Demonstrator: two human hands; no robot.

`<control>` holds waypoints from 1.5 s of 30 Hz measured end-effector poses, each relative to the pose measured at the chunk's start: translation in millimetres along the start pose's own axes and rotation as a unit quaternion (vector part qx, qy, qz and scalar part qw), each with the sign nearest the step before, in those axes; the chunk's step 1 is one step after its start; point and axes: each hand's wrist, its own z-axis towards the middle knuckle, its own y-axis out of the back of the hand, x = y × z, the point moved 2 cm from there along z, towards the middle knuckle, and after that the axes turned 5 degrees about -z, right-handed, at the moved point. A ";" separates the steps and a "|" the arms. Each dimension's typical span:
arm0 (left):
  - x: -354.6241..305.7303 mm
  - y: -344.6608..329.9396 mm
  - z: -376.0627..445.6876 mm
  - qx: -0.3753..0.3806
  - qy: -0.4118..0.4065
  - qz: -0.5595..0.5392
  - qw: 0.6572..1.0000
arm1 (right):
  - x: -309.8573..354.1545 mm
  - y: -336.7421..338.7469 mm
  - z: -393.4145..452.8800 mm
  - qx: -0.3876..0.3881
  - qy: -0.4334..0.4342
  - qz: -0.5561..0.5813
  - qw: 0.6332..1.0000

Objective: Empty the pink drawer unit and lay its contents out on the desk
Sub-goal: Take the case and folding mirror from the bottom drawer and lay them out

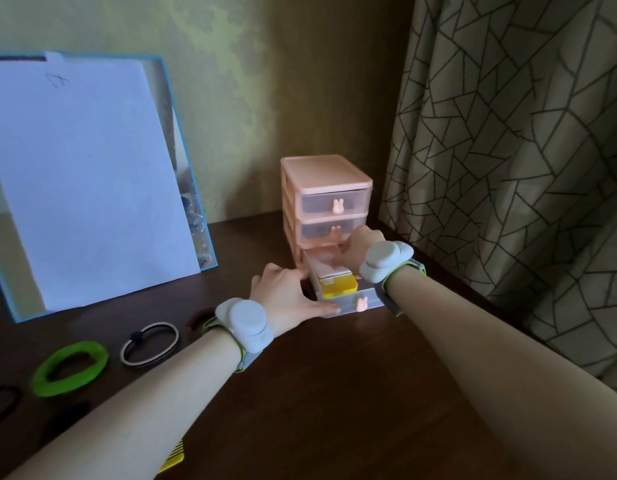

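Two hands work at the pink drawer unit (pixel 326 199) in the desk's (pixel 317 375) far corner. The left hand (pixel 288 296) lies with straight fingers along the bottom drawer (pixel 352 303), fingertips touching its front; the right hand (pixel 360 251) reaches inside, its fingers hidden. The open drawer points its long axis toward the person. Pulled further, it may slip free, spilling the yellow box (pixel 338 287) just beyond the left fingertips.

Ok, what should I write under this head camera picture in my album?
Two hands at the pink drawer unit: bottom drawer pulled out, yellow box inside, hair ties on the desk.
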 end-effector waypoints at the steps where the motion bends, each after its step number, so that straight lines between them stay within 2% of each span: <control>1: -0.5 0.7 0.6 0.000 -0.004 0.005 1.000 | -0.7 0.0 0.9 0.002 0.003 0.007 1.000; 7: -1.9 2.5 0.3 0.001 -0.008 -0.003 1.000 | -4.0 2.5 2.2 0.036 0.026 0.100 0.994; 12: -2.3 2.7 1.0 0.008 -0.011 -0.006 1.000 | 4.2 3.7 -5.9 0.124 0.024 0.076 0.989; 15: -2.4 2.0 0.0 0.008 -0.015 -0.003 1.000 | 7.8 3.4 -4.2 0.097 0.033 0.007 0.995; 19: -2.8 1.9 1.3 0.004 -0.018 -0.003 1.000 | 10.8 0.0 2.2 0.061 0.057 0.052 0.995; 24: -0.7 0.6 2.2 0.002 -0.022 0.004 1.000 | -3.9 -10.5 10.6 0.056 -0.001 0.068 0.996; 26: -0.6 -0.3 2.7 0.004 -0.021 0.008 1.000 | -7.8 -12.1 12.1 0.057 -0.011 0.090 0.994; 30: 1.0 -1.8 2.9 -0.003 -0.019 0.018 1.000 | -9.2 -4.4 7.5 0.077 -0.036 0.209 0.974; 34: 1.0 -2.8 3.9 -0.006 -0.019 0.030 0.999 | -8.5 3.1 -0.7 0.151 -0.066 0.281 0.946; 42: 2.5 8.8 -5.4 -0.043 -0.018 0.045 0.998 | -34.7 19.7 -29.2 0.077 -0.052 0.331 0.939; 45: 1.9 25.4 -1.6 -0.096 -0.013 0.020 0.995 | -48.0 21.6 -45.0 0.041 -0.029 0.369 0.928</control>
